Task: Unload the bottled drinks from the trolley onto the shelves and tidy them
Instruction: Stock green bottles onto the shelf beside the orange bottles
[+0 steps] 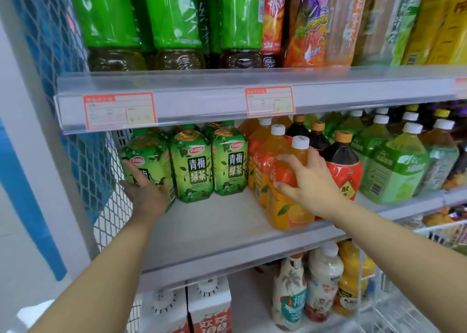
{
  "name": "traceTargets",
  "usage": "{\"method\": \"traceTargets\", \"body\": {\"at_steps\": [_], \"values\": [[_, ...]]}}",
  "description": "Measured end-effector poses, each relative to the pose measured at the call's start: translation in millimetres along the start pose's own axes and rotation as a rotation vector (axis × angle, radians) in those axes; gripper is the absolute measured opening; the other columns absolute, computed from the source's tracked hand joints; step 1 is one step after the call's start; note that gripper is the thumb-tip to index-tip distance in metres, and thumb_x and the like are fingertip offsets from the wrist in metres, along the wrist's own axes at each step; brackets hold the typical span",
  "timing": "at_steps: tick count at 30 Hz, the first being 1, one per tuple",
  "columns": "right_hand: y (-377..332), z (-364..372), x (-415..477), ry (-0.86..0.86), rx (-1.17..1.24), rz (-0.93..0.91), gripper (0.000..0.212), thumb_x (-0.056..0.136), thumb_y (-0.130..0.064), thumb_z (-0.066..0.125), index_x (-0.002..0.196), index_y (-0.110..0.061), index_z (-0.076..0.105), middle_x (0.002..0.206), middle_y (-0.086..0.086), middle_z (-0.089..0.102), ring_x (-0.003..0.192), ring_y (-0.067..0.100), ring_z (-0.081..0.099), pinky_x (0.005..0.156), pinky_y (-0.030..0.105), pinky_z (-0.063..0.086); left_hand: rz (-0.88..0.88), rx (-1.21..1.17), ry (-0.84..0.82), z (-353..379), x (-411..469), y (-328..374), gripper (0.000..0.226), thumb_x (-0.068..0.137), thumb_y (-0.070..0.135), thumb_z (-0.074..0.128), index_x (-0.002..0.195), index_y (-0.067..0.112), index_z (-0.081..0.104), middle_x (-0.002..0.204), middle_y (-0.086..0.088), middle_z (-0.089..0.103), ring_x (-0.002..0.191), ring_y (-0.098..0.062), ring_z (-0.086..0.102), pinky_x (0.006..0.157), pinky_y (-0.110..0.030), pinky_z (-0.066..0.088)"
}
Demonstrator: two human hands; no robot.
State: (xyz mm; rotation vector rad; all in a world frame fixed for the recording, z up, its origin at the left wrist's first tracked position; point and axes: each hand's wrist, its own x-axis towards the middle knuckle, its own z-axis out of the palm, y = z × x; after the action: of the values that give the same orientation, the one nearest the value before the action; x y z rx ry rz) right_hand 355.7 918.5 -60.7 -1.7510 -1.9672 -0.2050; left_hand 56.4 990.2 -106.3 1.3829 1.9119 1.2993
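Note:
My left hand (pixel 145 190) grips a green tea bottle (pixel 144 157) standing at the left end of the middle shelf (pixel 214 229), next to two matching green tea bottles (pixel 209 163). My right hand (pixel 309 178) wraps around the front orange juice bottle (pixel 285 196), which has a white cap and stands near the shelf's front edge. More orange juice bottles (pixel 260 155) line up behind it. A dark drink bottle with a red label (pixel 343 166) stands right beside my right hand.
Large green and orange bottles (pixel 177 19) fill the top shelf. Pale green bottles (pixel 396 166) stand at the right. A white wire mesh panel (pixel 106 186) closes the shelf's left side. Cartons (pixel 209 310) and bottles sit on the lower shelf; the wire trolley (pixel 404 305) is at bottom right.

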Motion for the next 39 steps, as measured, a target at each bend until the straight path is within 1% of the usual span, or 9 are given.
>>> {"method": "traceTargets", "body": {"at_steps": [4, 7, 10, 12, 16, 22, 28, 32, 39], "values": [[3.9, -6.5, -0.6, -0.094, 0.054, -0.048, 0.069, 0.084, -0.047, 0.059, 0.144, -0.038, 0.024, 0.153, 0.018, 0.0, 0.142, 0.038, 0.0, 0.117, 0.049, 0.01, 0.041, 0.033, -0.056, -14.1, -26.1, 14.3, 0.09, 0.092, 0.015, 0.056, 0.148, 0.029, -0.013, 0.154, -0.018, -0.019, 0.144, -0.033, 0.001, 0.115, -0.038, 0.014], [9.6, -23.8, -10.4, -0.198, 0.101, -0.105, 0.066, 0.087, -0.041, 0.06, 0.143, -0.041, 0.025, 0.155, 0.015, -0.011, 0.144, 0.031, -0.01, 0.117, 0.042, 0.007, 0.297, 0.061, 0.086, -0.9, -67.1, 38.0, 0.072, 0.089, 0.014, 0.06, 0.148, 0.023, 0.019, 0.155, -0.01, 0.004, 0.138, -0.032, 0.024, 0.109, -0.038, 0.026], [26.4, -52.4, -28.4, -0.244, 0.09, -0.194, 0.044, 0.09, -0.035, 0.057, 0.133, -0.035, 0.047, 0.155, 0.005, 0.013, 0.143, 0.021, 0.017, 0.107, 0.023, 0.025, 0.651, 0.025, 0.057, 27.0, -106.8, 69.4, 0.052, 0.087, 0.015, 0.059, 0.137, 0.016, 0.043, 0.142, -0.009, 0.034, 0.13, -0.023, 0.037, 0.106, -0.036, 0.034], [44.7, -76.1, -42.4, -0.22, 0.068, -0.204, 0.029, 0.091, -0.03, 0.057, 0.12, -0.03, 0.06, 0.139, -0.005, 0.042, 0.117, 0.006, 0.048, 0.087, 0.005, 0.032, 0.804, -0.015, -0.087, 51.6, -133.8, 91.9, 0.042, 0.087, 0.021, 0.051, 0.129, 0.019, 0.052, 0.13, -0.002, 0.047, 0.12, -0.017, 0.046, 0.1, -0.04, 0.04], [105.7, -115.5, -79.7, -0.198, 0.006, -0.049, 0.022, 0.091, -0.024, 0.058, 0.11, -0.02, 0.067, 0.104, -0.01, 0.064, 0.093, 0.003, 0.058, 0.072, 0.003, 0.04, 1.04, -0.059, -0.384, 109.2, -191.5, 127.9, 0.031, 0.088, 0.025, 0.047, 0.115, 0.024, 0.06, 0.112, 0.01, 0.057, 0.103, -0.013, 0.055, 0.089, -0.041, 0.047], [211.8, -129.8, -155.5, -0.245, -0.084, 0.299, 0.02, 0.089, -0.026, 0.06, 0.106, -0.018, 0.068, 0.093, -0.009, 0.067, 0.082, 0.002, 0.061, 0.068, 0.01, 0.043, 1.041, 0.03, -0.571, 174.7, -238.8, 149.4, 0.023, 0.093, 0.039, 0.047, 0.109, 0.036, 0.063, 0.1, 0.021, 0.063, 0.092, -0.003, 0.059, 0.08, -0.025, 0.045], [279.1, -109.6, -196.2, -0.396, -0.236, 0.573, 0.053, 0.091, -0.029, 0.056, 0.138, -0.013, 0.04, 0.14, 0.009, 0.046, 0.124, 0.024, 0.047, 0.099, 0.029, 0.035, 1.035, 0.181, -0.522, 184.9, -236.0, 143.9, 0.053, 0.084, 0.059, 0.016, 0.108, 0.043, 0.06, 0.075, 0.018, 0.067, 0.081, -0.011, 0.063, 0.064, -0.028, 0.043], [309.4, -85.2, -194.1, -0.542, -0.241, 0.665, 0.064, 0.092, -0.034, 0.055, 0.144, -0.011, 0.027, 0.146, 0.013, 0.038, 0.132, 0.027, 0.039, 0.107, 0.034, 0.032, 1.0, 0.161, -0.523, 189.0, -236.6, 142.1, 0.06, 0.081, 0.058, 0.01, 0.103, 0.041, 0.063, 0.067, 0.018, 0.066, 0.075, -0.008, 0.062, 0.066, -0.03, 0.046], [335.2, -46.3, -196.1, -0.515, -0.31, 0.646, 0.028, 0.082, -0.032, 0.066, 0.097, -0.017, 0.048, 0.108, 0.007, 0.05, 0.093, 0.02, 0.053, 0.086, 0.031, 0.048, 0.986, 0.197, -0.528, 190.6, -236.6, 139.8, 0.06, 0.083, 0.057, 0.006, 0.105, 0.044, 0.061, 0.064, 0.008, 0.066, 0.073, -0.012, 0.062, 0.069, -0.035, 0.047]]}}
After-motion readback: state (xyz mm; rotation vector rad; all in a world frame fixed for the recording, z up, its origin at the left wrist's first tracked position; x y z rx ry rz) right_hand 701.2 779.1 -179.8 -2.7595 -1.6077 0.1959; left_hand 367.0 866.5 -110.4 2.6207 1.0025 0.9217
